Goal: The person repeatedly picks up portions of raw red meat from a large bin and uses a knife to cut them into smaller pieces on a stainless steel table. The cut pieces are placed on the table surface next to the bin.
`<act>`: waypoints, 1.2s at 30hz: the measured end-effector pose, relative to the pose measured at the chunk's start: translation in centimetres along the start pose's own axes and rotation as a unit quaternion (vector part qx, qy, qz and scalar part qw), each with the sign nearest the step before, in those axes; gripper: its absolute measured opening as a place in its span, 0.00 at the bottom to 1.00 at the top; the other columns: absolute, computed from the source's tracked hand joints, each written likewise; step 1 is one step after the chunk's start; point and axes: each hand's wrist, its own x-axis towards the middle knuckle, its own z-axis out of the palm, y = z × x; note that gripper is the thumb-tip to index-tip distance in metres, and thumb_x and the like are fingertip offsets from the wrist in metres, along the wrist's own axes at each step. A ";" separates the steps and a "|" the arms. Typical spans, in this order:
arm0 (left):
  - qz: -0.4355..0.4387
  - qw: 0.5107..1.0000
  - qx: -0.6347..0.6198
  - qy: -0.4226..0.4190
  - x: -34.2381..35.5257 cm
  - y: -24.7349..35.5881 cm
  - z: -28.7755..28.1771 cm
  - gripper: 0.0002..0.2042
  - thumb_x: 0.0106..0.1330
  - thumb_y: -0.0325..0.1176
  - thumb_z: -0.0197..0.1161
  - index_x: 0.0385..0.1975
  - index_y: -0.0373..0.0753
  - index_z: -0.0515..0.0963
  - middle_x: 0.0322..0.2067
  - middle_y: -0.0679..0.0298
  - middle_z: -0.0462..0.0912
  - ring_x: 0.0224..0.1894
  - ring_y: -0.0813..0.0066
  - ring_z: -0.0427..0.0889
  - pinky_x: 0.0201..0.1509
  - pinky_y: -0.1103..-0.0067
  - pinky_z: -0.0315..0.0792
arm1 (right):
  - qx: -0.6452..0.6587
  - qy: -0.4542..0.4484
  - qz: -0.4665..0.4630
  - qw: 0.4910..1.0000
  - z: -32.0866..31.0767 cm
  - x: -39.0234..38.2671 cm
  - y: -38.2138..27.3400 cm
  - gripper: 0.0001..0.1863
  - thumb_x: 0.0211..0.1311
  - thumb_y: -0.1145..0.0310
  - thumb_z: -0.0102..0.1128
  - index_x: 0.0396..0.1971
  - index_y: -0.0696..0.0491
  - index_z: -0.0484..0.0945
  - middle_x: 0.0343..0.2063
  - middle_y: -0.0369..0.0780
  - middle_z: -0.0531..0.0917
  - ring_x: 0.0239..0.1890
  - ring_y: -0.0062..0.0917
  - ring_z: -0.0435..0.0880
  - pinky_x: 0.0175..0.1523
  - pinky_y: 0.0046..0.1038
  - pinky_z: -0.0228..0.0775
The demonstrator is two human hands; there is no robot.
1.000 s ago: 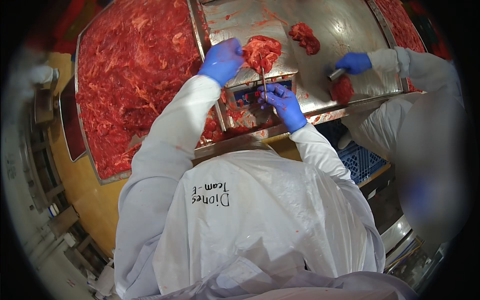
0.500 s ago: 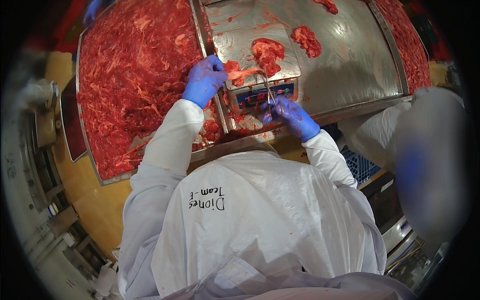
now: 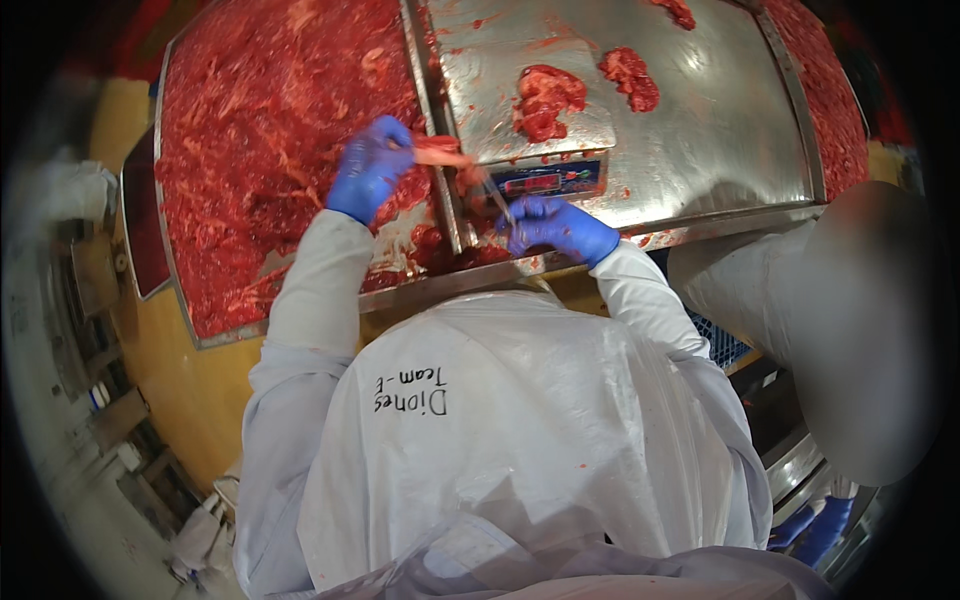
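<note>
Left hand (image 3: 368, 170) pinching a strip of meat (image 3: 438, 153) above the tray of red meat (image 3: 260, 130); right hand (image 3: 556, 226) closed around a knife (image 3: 494, 197), just before the scale (image 3: 545, 180) on the steel counter (image 3: 720, 130)

my left hand (image 3: 368, 178): blue rubbery glove, smooth, slight sheen
my right hand (image 3: 556, 226): same blue glove, smooth
meat strip (image 3: 440, 154): raw, wet, glossy, in my left fingers
knife (image 3: 494, 197): thin metal blade, dull shine
scale (image 3: 520, 100): steel plate, brushed, smeared wet
table (image 3: 720, 130): stainless steel, reflective, streaked
meat pile (image 3: 270, 120): raw, coarse, moist
my coat (image 3: 520, 430): white cloth, matt, under clear plastic apron
</note>
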 end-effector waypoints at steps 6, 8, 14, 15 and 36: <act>0.145 0.900 0.367 0.188 -3.3 -9.0 -5.9 0.14 0.63 0.26 0.64 0.49 0.38 0.84 0.45 0.49 0.85 0.43 0.53 0.86 0.51 0.64 0.81 | -0.124 -0.107 -0.006 0.986 -1.9 -2.0 0.4 0.15 0.67 0.71 0.70 0.52 0.57 0.85 0.46 0.38 0.86 0.42 0.21 0.87 0.54 0.25 0.79; 0.034 0.975 0.221 -0.009 -6.1 -8.0 -0.6 0.21 0.60 0.36 0.73 0.52 0.38 0.83 0.45 0.47 0.83 0.48 0.47 0.84 0.55 0.59 0.79 | 0.015 -0.063 0.004 0.998 -2.7 -3.4 -0.5 0.17 0.68 0.73 0.68 0.54 0.60 0.82 0.48 0.41 0.87 0.47 0.25 0.88 0.58 0.30 0.79; 0.007 0.916 0.288 -0.278 -12.2 -6.0 3.8 0.15 0.61 0.38 0.74 0.43 0.39 0.82 0.42 0.52 0.82 0.48 0.49 0.82 0.55 0.61 0.77 | 0.009 -0.037 0.016 0.999 -3.8 -4.1 0.1 0.21 0.67 0.70 0.69 0.58 0.60 0.80 0.47 0.41 0.87 0.48 0.26 0.88 0.61 0.30 0.77; -0.012 0.923 0.265 -0.279 -12.3 -6.5 1.9 0.14 0.62 0.38 0.72 0.43 0.39 0.84 0.43 0.53 0.84 0.49 0.52 0.84 0.57 0.65 0.77 | 0.004 -0.034 0.015 0.999 -3.7 -4.2 0.7 0.22 0.68 0.69 0.70 0.58 0.60 0.80 0.47 0.41 0.87 0.48 0.26 0.88 0.61 0.31 0.77; 0.008 0.911 0.057 -0.408 -5.1 -2.8 1.5 0.05 0.65 0.26 0.67 0.38 0.37 0.84 0.36 0.65 0.85 0.39 0.75 0.82 0.46 0.75 0.76 | 0.061 -0.016 0.012 0.998 -2.3 -6.3 3.4 0.19 0.70 0.74 0.67 0.59 0.59 0.78 0.50 0.41 0.86 0.52 0.25 0.87 0.61 0.28 0.76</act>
